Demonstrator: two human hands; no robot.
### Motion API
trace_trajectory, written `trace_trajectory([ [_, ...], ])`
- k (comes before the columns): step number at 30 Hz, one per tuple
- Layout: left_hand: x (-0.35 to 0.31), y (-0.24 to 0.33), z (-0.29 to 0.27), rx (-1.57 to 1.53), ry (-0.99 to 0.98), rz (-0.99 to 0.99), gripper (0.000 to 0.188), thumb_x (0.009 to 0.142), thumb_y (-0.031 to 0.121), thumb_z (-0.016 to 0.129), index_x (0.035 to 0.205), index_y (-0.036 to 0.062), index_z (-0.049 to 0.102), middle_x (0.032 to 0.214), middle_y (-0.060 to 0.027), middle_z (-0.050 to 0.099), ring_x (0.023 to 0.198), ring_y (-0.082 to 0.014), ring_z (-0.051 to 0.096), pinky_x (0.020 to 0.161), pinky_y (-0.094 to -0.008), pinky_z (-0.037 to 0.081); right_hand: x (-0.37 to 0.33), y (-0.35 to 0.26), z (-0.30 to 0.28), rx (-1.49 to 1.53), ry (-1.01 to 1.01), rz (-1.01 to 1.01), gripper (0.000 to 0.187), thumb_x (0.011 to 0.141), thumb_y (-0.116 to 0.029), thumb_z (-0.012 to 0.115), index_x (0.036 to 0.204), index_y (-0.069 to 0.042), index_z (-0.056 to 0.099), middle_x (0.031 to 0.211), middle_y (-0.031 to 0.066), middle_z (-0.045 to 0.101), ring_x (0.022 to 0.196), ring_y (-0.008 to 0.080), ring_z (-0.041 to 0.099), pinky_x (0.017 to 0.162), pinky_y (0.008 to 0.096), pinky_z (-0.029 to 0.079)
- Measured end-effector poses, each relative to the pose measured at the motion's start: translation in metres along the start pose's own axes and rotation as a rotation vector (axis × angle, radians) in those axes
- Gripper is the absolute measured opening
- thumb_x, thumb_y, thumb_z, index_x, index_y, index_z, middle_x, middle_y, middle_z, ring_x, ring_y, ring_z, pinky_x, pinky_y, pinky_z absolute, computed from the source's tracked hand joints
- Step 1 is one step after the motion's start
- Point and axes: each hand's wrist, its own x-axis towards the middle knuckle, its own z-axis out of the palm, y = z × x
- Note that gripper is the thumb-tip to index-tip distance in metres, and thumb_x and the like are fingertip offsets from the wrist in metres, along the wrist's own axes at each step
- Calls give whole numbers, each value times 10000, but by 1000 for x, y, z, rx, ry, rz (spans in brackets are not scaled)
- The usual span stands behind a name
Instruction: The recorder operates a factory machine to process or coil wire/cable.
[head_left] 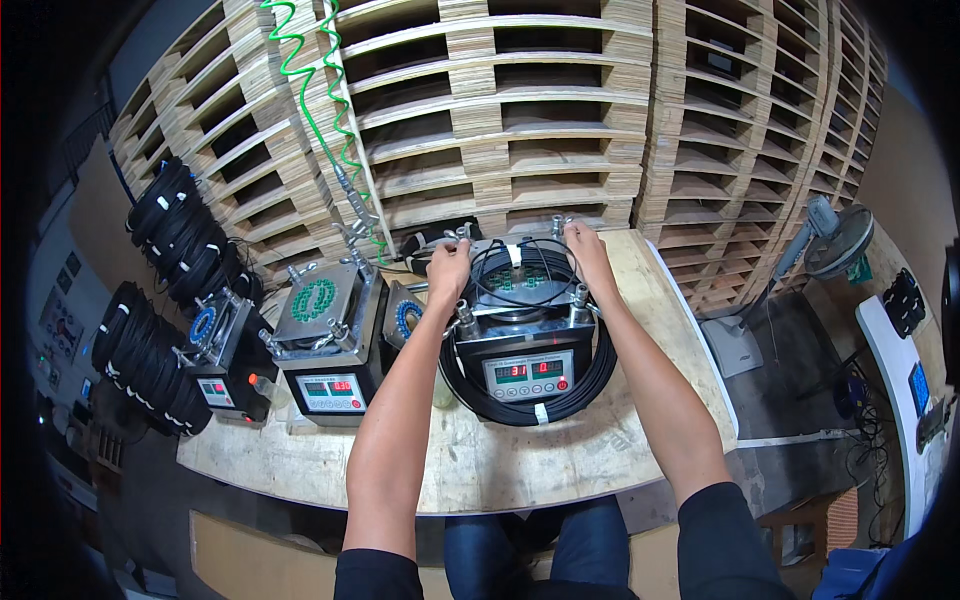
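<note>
Under both hands, coil of black cable (527,405) looped round grey counter box (527,372), left hand (449,268) gripping its post, right hand (586,250) apart, pressing cable at far rim, second box (328,385) left of left hand.

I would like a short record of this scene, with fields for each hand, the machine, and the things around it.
left hand: left hand on the rear left of the winding machine
right hand: right hand on its rear right
cable: black cable coil looped around the machine, bound with white ties
display: red digits lit
neighbours: two similar machines to the left
bench: wooden table
behind: stacked pallets, green coiled hose
</note>
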Motion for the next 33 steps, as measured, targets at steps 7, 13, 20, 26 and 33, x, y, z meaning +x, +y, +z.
trace_trajectory([
  [7, -4, 4, 1, 23, 34, 9, 570, 900, 438, 588, 1204, -44, 607, 1159, -273, 651, 1126, -408, 610, 982, -415, 454, 6, 12, 2, -43, 3, 10, 426, 966, -381, 457, 1062, -6, 635, 774, 253, 670, 791, 426, 669, 711, 475, 507],
  [13, -3, 5, 0, 7, -40, 7, 552, 914, 440, 575, 1168, -47, 625, 1140, -275, 657, 1123, -408, 612, 976, -416, 456, 9, 18, 4, -75, 10, 77, 448, 954, -413, 457, 1083, -42, 673, 914, 300, 666, 928, 466, 646, 811, 489, 509],
  [20, -7, 8, -3, 11, -24, -18, 560, 919, 450, 564, 1178, -43, 624, 1147, -268, 657, 1124, -410, 611, 983, -415, 452, 6, 7, 1, -105, -70, 143, 479, 959, -423, 441, 1019, -12, 679, 861, 294, 663, 881, 464, 651, 781, 487, 505],
  [26, -2, 3, 0, 21, -35, -9, 547, 916, 453, 568, 1173, -24, 635, 1143, -258, 663, 1119, -402, 616, 978, -413, 456, 5, 12, 4, -10, 14, 39, 460, 965, -399, 444, 992, 3, 665, 795, 288, 651, 834, 465, 647, 744, 489, 496],
  [33, -2, 3, 0, -19, -52, -1, 565, 901, 465, 587, 1170, -29, 636, 1141, -254, 666, 1120, -396, 618, 974, -412, 456, 6, 11, 0, -80, -30, 52, 430, 965, -359, 495, 1087, 26, 643, 944, 257, 669, 870, 362, 669, 767, 391, 503],
])
